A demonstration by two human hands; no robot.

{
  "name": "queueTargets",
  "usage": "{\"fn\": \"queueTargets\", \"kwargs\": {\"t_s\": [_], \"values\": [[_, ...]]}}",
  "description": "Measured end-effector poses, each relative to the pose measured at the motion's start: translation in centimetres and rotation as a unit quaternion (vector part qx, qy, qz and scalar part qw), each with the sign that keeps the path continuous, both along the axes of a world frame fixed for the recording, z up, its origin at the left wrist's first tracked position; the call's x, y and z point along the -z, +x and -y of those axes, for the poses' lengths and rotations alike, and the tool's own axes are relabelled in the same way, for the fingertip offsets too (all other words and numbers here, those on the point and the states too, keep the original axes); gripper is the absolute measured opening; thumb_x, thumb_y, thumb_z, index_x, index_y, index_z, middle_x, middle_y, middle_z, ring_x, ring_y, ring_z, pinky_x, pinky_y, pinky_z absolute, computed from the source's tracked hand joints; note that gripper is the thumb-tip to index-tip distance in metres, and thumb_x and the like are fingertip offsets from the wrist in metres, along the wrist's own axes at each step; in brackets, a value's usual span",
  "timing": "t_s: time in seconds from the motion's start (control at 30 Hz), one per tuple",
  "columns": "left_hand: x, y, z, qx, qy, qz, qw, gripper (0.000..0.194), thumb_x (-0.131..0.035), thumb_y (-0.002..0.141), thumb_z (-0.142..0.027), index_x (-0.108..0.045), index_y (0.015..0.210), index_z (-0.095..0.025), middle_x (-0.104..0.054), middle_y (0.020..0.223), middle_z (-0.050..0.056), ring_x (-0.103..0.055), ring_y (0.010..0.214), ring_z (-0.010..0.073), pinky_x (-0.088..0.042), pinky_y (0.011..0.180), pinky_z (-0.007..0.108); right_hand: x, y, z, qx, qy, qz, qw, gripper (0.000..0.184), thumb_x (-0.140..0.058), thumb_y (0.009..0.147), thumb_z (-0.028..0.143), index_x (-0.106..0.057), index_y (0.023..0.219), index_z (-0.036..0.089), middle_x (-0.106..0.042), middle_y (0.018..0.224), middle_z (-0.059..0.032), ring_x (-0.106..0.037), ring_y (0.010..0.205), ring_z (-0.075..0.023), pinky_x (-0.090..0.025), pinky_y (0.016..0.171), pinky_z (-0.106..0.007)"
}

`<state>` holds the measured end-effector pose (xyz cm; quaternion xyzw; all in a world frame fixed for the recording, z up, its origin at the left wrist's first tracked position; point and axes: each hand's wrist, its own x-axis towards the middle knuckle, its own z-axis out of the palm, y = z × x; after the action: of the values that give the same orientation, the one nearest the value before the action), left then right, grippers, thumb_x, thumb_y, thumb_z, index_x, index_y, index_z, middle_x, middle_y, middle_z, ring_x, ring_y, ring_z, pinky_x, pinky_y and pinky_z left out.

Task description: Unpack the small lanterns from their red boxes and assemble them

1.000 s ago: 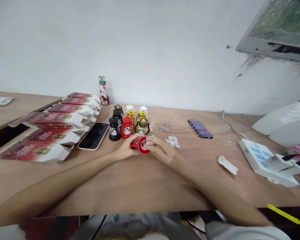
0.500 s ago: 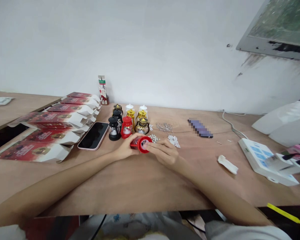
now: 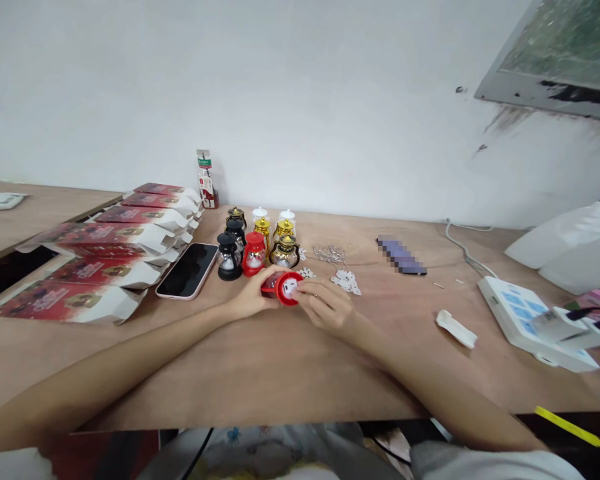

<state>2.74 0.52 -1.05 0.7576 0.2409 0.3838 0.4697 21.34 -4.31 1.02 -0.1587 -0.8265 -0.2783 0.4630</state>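
My left hand (image 3: 254, 293) is wrapped round a small red lantern (image 3: 280, 289), tipped on its side with its round base facing right and toward me. A white inset with small dark marks shows in that base. At its edge, the fingertips of my right hand (image 3: 327, 305) are pinched together; anything between them is too small to make out. Just behind stand several mini lanterns, among them a red one (image 3: 255, 255), a black one (image 3: 229, 257) and a gold one (image 3: 285, 231). Small white pieces (image 3: 347, 281) lie in piles beyond my right hand.
Red printed boxes (image 3: 105, 270) with open flaps line the left side. A pink-edged phone (image 3: 188, 271) lies beside them. Metal pieces (image 3: 329, 254) sit in a pile behind the white ones. At the right are a power strip (image 3: 535, 323) and a white scrap (image 3: 456, 329).
My right fingertips have shifted from inside the lantern's base to its edge and drawn closer together. More of the white inset now shows. My left hand keeps its hold.
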Motion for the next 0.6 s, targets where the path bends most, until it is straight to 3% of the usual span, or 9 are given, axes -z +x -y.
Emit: {"fn": "queueTargets", "kwargs": {"t_s": [0.43, 0.6], "values": [[-0.06, -0.02, 0.07, -0.004, 0.011, -0.015, 1.000, 0.053, -0.072, 0.060, -0.011, -0.052, 0.108, -0.016, -0.056, 0.115, 0.006, -0.052, 0.110, 0.0236, -0.038, 0.099, 0.037, -0.03, 0.28, 0.15, 0.034, 0.039, 0.036, 0.998, 0.014, -0.060, 0.076, 0.003, -0.064, 0.086, 0.011, -0.071, 0.080, -0.0077, -0.065, 0.079, -0.0168, -0.056, 0.071, -0.028], [0.21, 0.00, -0.06, -0.017, 0.014, -0.001, 1.000, 0.051, -0.073, 0.060, -0.015, -0.051, 0.106, -0.018, -0.056, 0.113, 0.006, -0.053, 0.108, 0.0231, -0.039, 0.097, 0.037, -0.29, 0.62, 0.22, 0.064, 0.064, 0.060, 0.994, 0.015, -0.052, 0.083, 0.015, -0.063, 0.092, 0.012, -0.071, 0.089, -0.0103, -0.064, 0.087, -0.0187, -0.054, 0.073, -0.031]]}}
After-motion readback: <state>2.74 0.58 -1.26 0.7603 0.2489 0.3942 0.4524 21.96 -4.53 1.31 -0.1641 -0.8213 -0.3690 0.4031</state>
